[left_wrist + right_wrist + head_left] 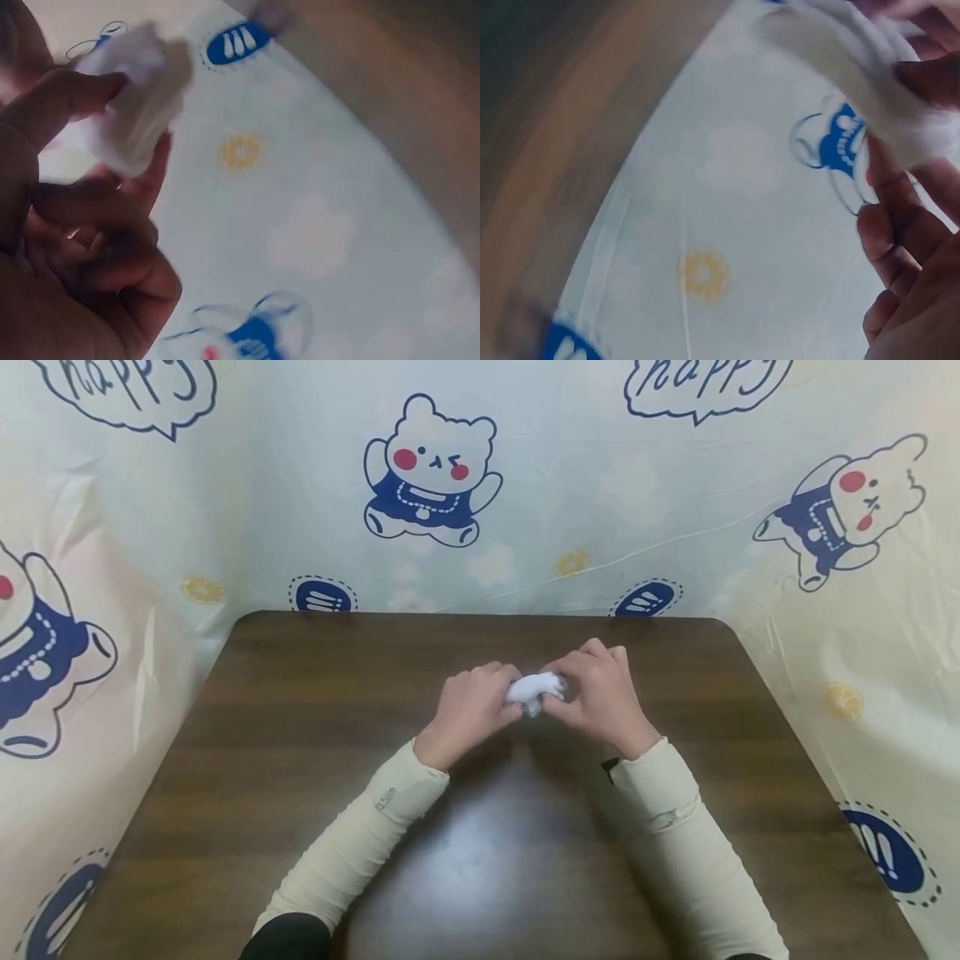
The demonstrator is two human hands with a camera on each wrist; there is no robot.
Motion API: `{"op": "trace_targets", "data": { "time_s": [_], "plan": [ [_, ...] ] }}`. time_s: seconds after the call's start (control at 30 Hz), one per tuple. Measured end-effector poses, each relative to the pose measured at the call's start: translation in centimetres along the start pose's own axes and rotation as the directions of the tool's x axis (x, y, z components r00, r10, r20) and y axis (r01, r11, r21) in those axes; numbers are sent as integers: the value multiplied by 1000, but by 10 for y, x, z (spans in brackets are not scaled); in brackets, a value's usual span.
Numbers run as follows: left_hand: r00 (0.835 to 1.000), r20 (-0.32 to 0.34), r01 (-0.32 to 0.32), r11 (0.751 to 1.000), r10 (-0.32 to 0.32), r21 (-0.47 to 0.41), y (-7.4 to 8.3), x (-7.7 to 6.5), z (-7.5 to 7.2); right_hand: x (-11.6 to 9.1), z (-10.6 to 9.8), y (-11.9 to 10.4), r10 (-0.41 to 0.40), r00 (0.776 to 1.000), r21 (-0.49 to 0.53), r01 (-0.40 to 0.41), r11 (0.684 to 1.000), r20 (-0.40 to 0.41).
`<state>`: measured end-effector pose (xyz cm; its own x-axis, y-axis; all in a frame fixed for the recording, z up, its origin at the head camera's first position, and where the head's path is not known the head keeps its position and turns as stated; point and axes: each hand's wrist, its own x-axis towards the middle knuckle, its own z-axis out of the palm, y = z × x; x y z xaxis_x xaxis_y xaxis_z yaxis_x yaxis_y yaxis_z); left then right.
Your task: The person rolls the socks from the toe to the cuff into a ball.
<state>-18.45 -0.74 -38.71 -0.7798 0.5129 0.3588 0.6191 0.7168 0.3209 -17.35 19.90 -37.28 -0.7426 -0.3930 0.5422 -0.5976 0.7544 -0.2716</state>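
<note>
One large printed sheet (570, 485) hangs behind and beside a brown table (315, 693), over whose far half two arms in pale sleeves (363, 822) reach forward and meet. Their left hand (472, 702) pinches one end of a small white bundle (534, 685), and the right hand (602, 693) pinches the other, so both grips are clamped on the same soft piece, which appears raised above the tabletop. Whether it is cloth or paper I cannot tell. To work it well between the hands, I would keep both pinches light and level, holding the edges rather than crushing the middle, since thin material could tear or bunch. Smallest of all, the loose bit at its underside deserves watching, lest it snag between the thumbs.
</note>
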Motion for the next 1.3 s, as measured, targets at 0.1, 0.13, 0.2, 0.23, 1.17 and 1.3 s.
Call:
{"op": "trace_targets", "data": {
  "time_s": [0.1, 0.13, 0.2, 0.23, 1.17, 1.3],
  "plan": [
    [986, 128, 132, 966, -105, -224, 1, -2, 0, 10, -1, -6, 1, 1000, 188, 2, 982, -13],
    [980, 157, 165, 944, -123, -287, 1, -3, 0, 12, -1, -8, 0, 1000, 222, 3, 975, -11],
    [974, 184, 195, 906, -133, -375, 2, -4, -1, 16, -1, -10, 2, 1000, 260, -1, 966, -4],
    [974, 186, 198, 895, -132, -399, 2, -4, -1, 16, -2, -11, 9, 1000, 270, -8, 963, -2],
    [972, 209, 195, 874, -110, -445, -3, -5, -13, -2, -2, -4, 159, 980, 384, -192, 903, 115],
    [971, 123, 238, 846, -204, -477, -1, -10, -21, -1, -1, -2, 174, 985, 351, -168, 921, 16]
  ]
}}
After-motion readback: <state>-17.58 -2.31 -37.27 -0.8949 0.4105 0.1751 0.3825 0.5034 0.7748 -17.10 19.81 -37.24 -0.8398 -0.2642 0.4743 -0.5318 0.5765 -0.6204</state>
